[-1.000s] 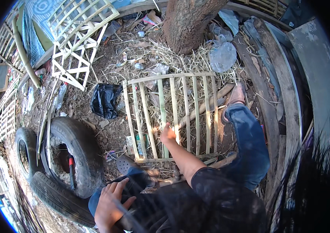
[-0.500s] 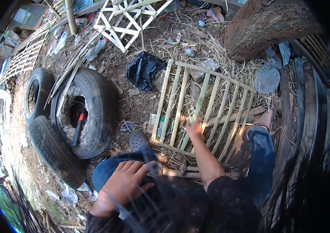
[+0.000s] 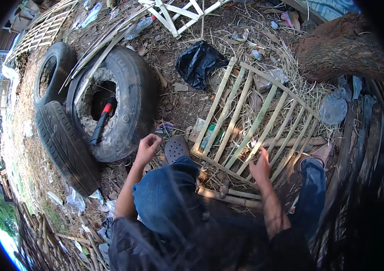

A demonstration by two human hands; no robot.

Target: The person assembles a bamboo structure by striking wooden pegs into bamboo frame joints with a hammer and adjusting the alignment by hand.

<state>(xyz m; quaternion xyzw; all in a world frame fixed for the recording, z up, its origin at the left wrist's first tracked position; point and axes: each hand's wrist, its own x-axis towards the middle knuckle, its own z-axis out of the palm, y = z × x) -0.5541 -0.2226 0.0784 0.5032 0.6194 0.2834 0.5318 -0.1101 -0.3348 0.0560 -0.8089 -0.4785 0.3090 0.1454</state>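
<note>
A bamboo slat frame (image 3: 230, 113) lies on the ground in front of me, its pale strips side by side between two crosspieces. My right hand (image 3: 260, 167) is over its near right part, thumb and forefinger apart beside a slat; I cannot tell if it touches. My left hand (image 3: 149, 145) is held up between the large tyre and my shoe, fingers curled together; what they hold, if anything, is too small to make out. A hammer (image 3: 224, 189) appears to stand by the bamboo poles (image 3: 214, 195) near the frame's lower edge. Another bamboo pole (image 3: 291, 142) lies under the slats.
At left are a concrete-filled tyre (image 3: 131, 90) with a red-and-black handled tool (image 3: 103, 121) in its hole, and two more tyres. Beyond the frame lie a black plastic bag (image 3: 198, 65) and a white lattice (image 3: 178, 16). A tree trunk (image 3: 341, 49) stands far right.
My left hand has moved from above my left knee out toward the large tyre, fingers now curled. My right hand has drawn back from the slat it was on. The view has shifted.
</note>
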